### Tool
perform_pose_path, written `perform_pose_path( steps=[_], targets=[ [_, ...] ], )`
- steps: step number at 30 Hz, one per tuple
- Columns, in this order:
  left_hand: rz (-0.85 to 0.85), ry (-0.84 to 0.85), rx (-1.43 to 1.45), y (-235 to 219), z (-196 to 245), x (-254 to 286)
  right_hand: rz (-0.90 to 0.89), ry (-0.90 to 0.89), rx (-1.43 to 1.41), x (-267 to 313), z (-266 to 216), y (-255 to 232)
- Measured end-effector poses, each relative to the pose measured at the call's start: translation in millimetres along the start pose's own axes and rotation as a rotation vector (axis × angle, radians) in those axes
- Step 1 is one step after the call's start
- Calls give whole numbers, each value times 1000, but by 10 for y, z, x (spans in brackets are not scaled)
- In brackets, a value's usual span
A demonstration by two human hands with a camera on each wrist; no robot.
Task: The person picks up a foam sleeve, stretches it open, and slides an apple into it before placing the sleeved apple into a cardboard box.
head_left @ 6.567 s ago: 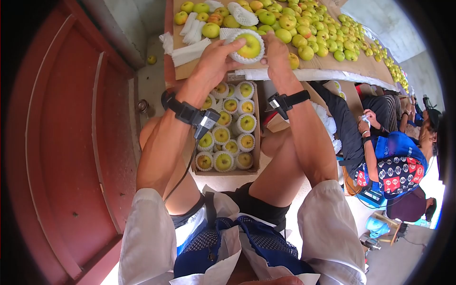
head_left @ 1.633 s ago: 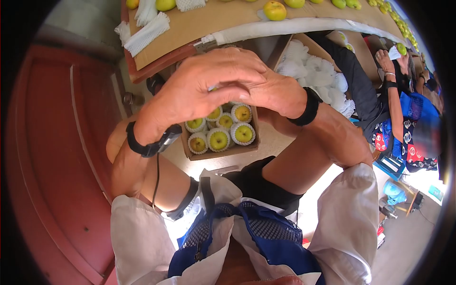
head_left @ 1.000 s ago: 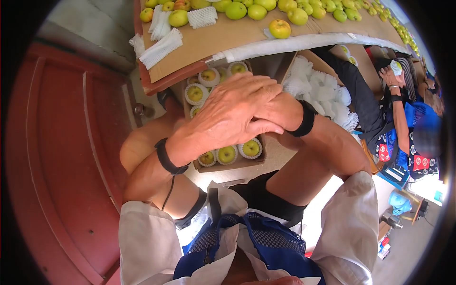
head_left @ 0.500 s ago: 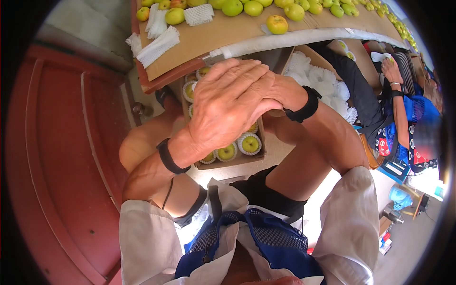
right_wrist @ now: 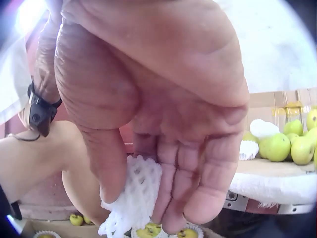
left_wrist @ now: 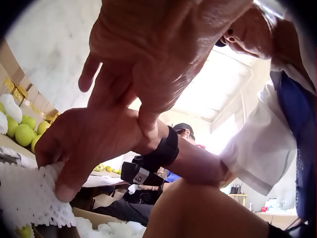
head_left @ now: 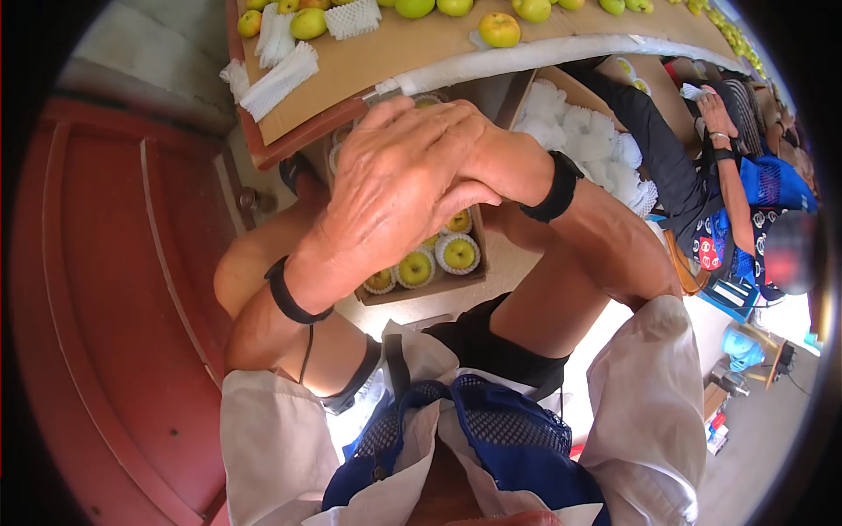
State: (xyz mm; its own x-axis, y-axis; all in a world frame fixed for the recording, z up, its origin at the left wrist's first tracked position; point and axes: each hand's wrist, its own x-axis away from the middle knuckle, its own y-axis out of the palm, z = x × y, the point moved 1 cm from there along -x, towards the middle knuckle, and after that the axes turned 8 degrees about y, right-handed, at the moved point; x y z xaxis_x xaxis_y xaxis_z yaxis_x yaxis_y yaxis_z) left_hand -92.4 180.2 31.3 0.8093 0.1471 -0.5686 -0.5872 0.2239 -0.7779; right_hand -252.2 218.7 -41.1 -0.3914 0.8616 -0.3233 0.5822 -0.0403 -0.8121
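Note:
In the head view my left hand point(head_left: 377, 193) lies across the back of my right hand point(head_left: 504, 162), with its fingers extended and its thumb near the right wrist. Between thumb and fingers the right hand pinches a white foam net sleeve point(right_wrist: 136, 191), which hangs loose in the right wrist view. Below the hands stands a carton point(head_left: 425, 293) of yellow-green apples point(head_left: 414, 268), each in a foam net. The hands hide much of that carton. The left wrist view shows the left palm above the right hand and the foam net sleeve point(left_wrist: 34, 193) under the right fingertips.
A cardboard-covered table point(head_left: 395, 57) edges the far side, bearing loose apples point(head_left: 499, 30) and flat foam net sleeves point(head_left: 279, 83). Another carton holds a heap of white foam nets point(head_left: 579, 136). A person point(head_left: 732, 210) sits at the right. A red door point(head_left: 114, 307) stands left.
Earlier both hands held a net-wrapped apple at the table edge; now the left hand lies over the right above the carton. In the last second the hands shifted only slightly.

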Motion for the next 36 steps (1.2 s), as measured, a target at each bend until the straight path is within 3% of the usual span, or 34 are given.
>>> perform_pose_path(
  steps=[2,5,8,11,14,17,21,23,26,29,32,36],
  targets=[
    [-23,-10,47,1,-21,21,-57,104,-92,57,-152,-117],
    [-63,-27,50,37,-52,63,-313,260,14,73,-139,-98],
    [-69,-58,55,40,-55,91,-252,313,-32,60,-346,-218],
    [-54,-91,50,17,-31,114,-38,214,-160,21,-194,-20],
    [4,-76,-6,16,53,109,155,-84,92,-7,-32,61],
    [92,-47,-70,86,74,117,171,-124,182,-141,-24,-87],
    [209,49,-169,171,58,135,100,117,-270,-227,115,-43],
    [252,89,-192,205,56,144,118,219,-430,-300,-104,-241],
    [274,134,-217,218,58,142,-195,396,173,-449,-158,-339],
    [225,105,-227,172,86,117,-58,308,77,-367,-25,-261],
    [80,2,-240,77,114,51,221,-97,179,-250,148,-82],
    [-10,-15,-215,73,34,27,183,-15,182,-162,151,53]
  ],
)
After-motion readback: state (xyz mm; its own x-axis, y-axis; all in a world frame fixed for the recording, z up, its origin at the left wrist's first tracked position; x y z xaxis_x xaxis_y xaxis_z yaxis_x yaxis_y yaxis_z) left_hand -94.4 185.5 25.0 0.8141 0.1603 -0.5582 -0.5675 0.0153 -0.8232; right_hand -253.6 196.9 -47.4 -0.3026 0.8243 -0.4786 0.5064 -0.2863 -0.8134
